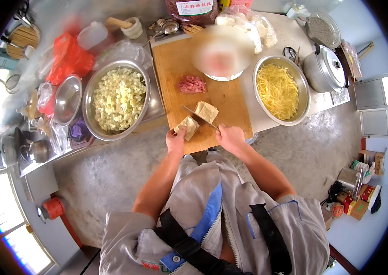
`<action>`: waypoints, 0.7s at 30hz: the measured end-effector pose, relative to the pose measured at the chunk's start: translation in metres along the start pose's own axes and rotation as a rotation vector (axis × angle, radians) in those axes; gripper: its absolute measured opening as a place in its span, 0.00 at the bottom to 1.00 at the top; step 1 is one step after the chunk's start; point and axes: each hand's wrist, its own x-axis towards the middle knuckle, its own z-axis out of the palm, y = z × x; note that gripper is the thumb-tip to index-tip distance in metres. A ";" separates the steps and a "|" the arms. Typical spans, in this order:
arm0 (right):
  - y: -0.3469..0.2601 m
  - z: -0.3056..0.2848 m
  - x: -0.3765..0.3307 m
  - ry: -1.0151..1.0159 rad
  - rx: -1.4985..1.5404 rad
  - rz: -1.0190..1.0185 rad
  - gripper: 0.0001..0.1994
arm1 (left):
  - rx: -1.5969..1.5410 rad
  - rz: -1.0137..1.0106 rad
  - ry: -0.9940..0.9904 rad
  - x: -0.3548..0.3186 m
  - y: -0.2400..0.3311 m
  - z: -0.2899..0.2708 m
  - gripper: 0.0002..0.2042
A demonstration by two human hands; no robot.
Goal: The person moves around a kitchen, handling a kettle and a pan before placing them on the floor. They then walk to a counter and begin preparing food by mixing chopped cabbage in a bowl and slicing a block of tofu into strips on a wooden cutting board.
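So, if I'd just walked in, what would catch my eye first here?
Probably the vivid yellow shreds in the metal bowl right of the wooden board. The bright red plastic bag at upper left stands out too. Low on the board, the right hand holds a knife between two pale blocks, the left hand holding the nearer block.

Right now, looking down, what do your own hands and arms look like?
The left hand and right hand are human and show no gloves. The forearms are bare, with no cables or markings visible. Short, loose, light grey sleeves cover the upper arms, the right one blue-trimmed.
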 end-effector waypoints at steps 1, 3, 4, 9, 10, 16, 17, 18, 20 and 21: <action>-0.008 -0.008 -0.009 0.012 0.026 0.026 0.11 | 0.063 -0.008 0.035 -0.003 -0.003 0.001 0.24; -0.020 -0.015 -0.026 0.061 0.068 0.035 0.11 | 0.184 -0.023 0.103 -0.008 -0.004 0.002 0.24; -0.024 -0.016 -0.035 0.097 0.084 0.022 0.10 | 0.256 -0.167 0.040 -0.013 0.006 -0.001 0.23; -0.032 -0.005 -0.056 0.165 0.087 -0.024 0.09 | 0.893 0.844 0.022 -0.054 0.037 -0.019 0.14; -0.032 0.001 -0.057 0.158 0.074 -0.034 0.09 | 1.009 1.121 -0.133 -0.050 0.047 -0.019 0.16; -0.038 0.000 -0.056 0.031 -0.056 0.006 0.09 | 1.441 1.183 -0.593 -0.022 0.054 -0.015 0.23; -0.038 -0.002 -0.057 -0.003 -0.077 0.017 0.09 | 1.452 1.177 -0.598 -0.020 0.053 -0.014 0.23; -0.037 -0.001 -0.056 -0.020 -0.081 0.017 0.09 | 1.464 1.170 -0.600 -0.019 0.051 -0.013 0.24; -0.035 0.000 -0.051 -0.053 -0.089 0.014 0.08 | 1.470 1.197 -0.588 -0.018 0.050 -0.012 0.23; -0.036 0.001 -0.047 -0.099 -0.086 0.034 0.09 | 1.465 1.231 -0.572 -0.017 0.048 -0.013 0.23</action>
